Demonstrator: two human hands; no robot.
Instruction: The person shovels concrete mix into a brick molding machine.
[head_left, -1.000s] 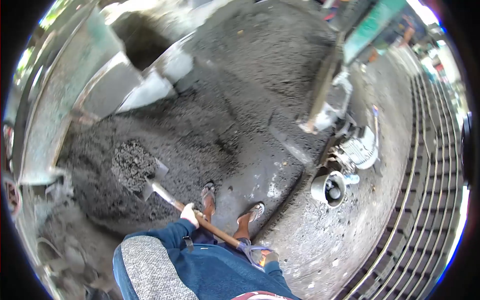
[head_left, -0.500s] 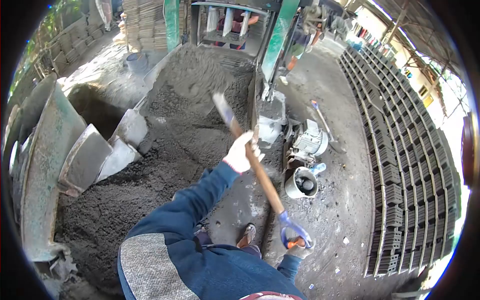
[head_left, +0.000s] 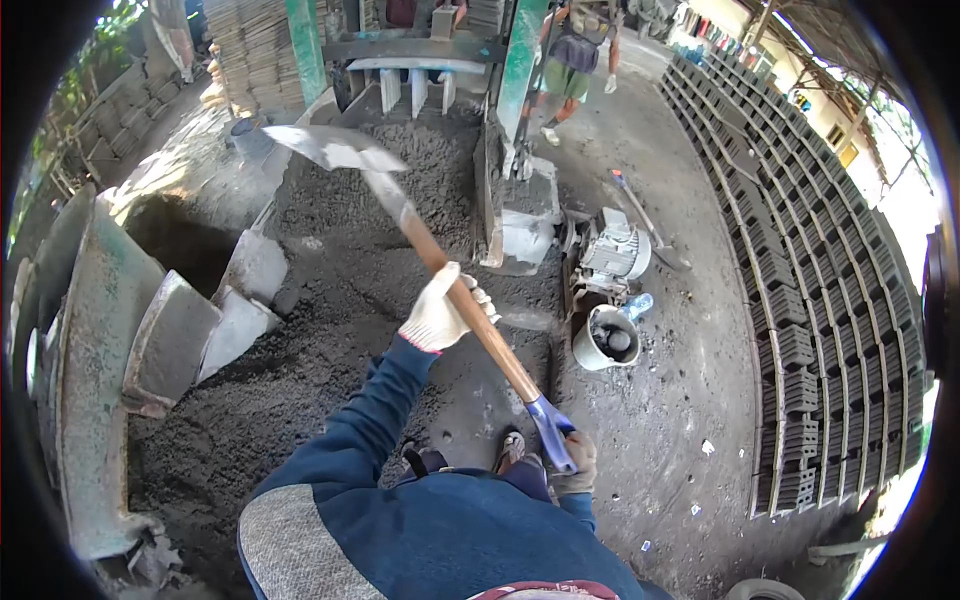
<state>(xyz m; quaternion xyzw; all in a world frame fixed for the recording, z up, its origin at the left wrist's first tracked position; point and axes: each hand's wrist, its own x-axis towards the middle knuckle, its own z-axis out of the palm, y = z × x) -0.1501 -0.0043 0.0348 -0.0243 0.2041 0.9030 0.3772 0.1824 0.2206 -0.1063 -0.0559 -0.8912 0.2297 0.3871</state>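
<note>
A shovel [head_left: 500, 355] with a wooden shaft lies slantwise across the view. Its pale metal blade [head_left: 335, 148] is above the far left part of the dark, damp mix, with no load I can make out on it. My left hand [head_left: 440, 310], in a white knit glove, is closed round the middle of the shaft. At the near end, my right hand [head_left: 577, 463], also gloved, grips the blue handle [head_left: 550, 430]. Below the shaft spreads the heap of dark grey mix [head_left: 400, 210].
A green-framed machine [head_left: 515, 75] stands ahead, a co-worker [head_left: 575, 60] beside it. To the right are a motor [head_left: 615, 248], a bucket [head_left: 607, 340], another shovel [head_left: 640, 210] and stacked blocks [head_left: 790, 290]. Metal sheets [head_left: 105, 330] and a pit [head_left: 185, 245] lie left.
The shovel blade has swung left and now shows broad and clear. Both hands have shifted left with it. The machine's pale plates are lower, and the co-worker shows more fully.
</note>
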